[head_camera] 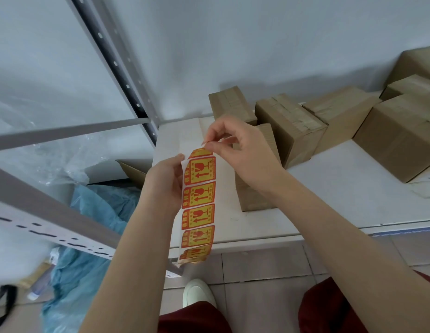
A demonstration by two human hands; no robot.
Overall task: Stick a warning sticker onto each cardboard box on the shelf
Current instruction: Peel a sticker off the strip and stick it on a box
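Red-yellow sticker strip [199,203], left hand [164,182] gripping its edge — right hand [242,155] pinching top sticker [201,153]

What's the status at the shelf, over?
Left hand holds the sticker strip. Right hand pinches the top sticker. Boxes sit on the shelf, no sticker showing on any. Nothing blocks them.

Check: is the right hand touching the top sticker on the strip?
Touching. The head view shows the right hand pinching the top sticker at its upper edge; the left hand holds the strip.
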